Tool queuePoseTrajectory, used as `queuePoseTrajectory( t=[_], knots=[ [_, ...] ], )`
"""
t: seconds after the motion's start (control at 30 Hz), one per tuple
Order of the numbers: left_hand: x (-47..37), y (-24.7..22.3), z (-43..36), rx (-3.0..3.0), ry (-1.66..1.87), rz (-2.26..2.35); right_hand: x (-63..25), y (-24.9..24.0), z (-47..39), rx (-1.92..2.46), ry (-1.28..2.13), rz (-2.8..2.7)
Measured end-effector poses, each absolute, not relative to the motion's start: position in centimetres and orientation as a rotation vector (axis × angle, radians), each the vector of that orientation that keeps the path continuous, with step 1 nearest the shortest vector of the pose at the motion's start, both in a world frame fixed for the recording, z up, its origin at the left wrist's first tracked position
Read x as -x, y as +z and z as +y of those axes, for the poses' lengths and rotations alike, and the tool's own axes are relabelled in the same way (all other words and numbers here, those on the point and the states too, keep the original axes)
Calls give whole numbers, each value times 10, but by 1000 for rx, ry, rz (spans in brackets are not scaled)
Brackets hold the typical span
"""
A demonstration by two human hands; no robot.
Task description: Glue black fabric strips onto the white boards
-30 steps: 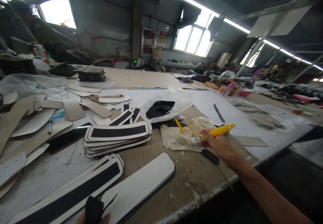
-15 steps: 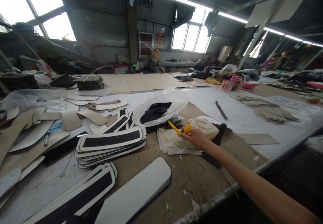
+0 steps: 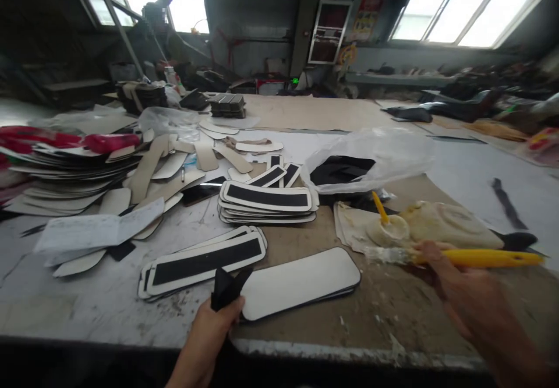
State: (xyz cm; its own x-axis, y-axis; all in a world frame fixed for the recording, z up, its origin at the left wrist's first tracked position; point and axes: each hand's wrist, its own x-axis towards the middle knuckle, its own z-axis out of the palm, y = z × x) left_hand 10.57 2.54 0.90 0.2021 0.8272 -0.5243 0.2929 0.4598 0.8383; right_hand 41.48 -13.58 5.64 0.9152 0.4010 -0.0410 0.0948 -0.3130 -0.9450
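Observation:
My right hand [image 3: 467, 295] is closed around the yellow handle of a brush [image 3: 489, 258]. Its pale bristles point left, in front of a small glue-crusted pot [image 3: 388, 232]. A second yellow handle [image 3: 379, 206] stands tilted in that pot. At the table's front edge, my left hand [image 3: 213, 324] grips folded black fabric pieces [image 3: 227, 288]. The thumb lies at the left end of a stack of long white rounded panels [image 3: 301, 280]. White pieces with black centre strips [image 3: 209, 260] lie just beyond the left hand.
More black-centred pieces [image 3: 266, 197] are stacked behind. A clear plastic bag [image 3: 393, 158] holds black material. To the left are a large pile of pale panels [image 3: 74, 178], a written paper sheet [image 3: 100, 233] and a phone [image 3: 203, 193]. A stained container [image 3: 449, 225] lies right of the pot.
The view has turned left and down. My right hand has come away from the pot with a brush. My left hand, out of view before, now shows holding black fabric pieces.

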Motion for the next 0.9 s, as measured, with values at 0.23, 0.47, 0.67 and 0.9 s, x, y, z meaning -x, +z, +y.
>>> queuePoseTrajectory(
  t=[0.23, 0.47, 0.67, 0.9],
  knots=[
    [-100, 9, 28, -973, 467, 1272, -275, 42, -67, 1484, 1017, -423],
    [-96, -2, 32, -859, 451, 1221, -255, 26, -42, 1583, 1010, -500],
    [-96, 1, 32, -830, 471, 1220, -263, 29, -49, 1803, 798, -600],
    [-97, 5, 29, -864, 474, 1277, -307, 31, -78, 2176, 359, -782]
  ],
)
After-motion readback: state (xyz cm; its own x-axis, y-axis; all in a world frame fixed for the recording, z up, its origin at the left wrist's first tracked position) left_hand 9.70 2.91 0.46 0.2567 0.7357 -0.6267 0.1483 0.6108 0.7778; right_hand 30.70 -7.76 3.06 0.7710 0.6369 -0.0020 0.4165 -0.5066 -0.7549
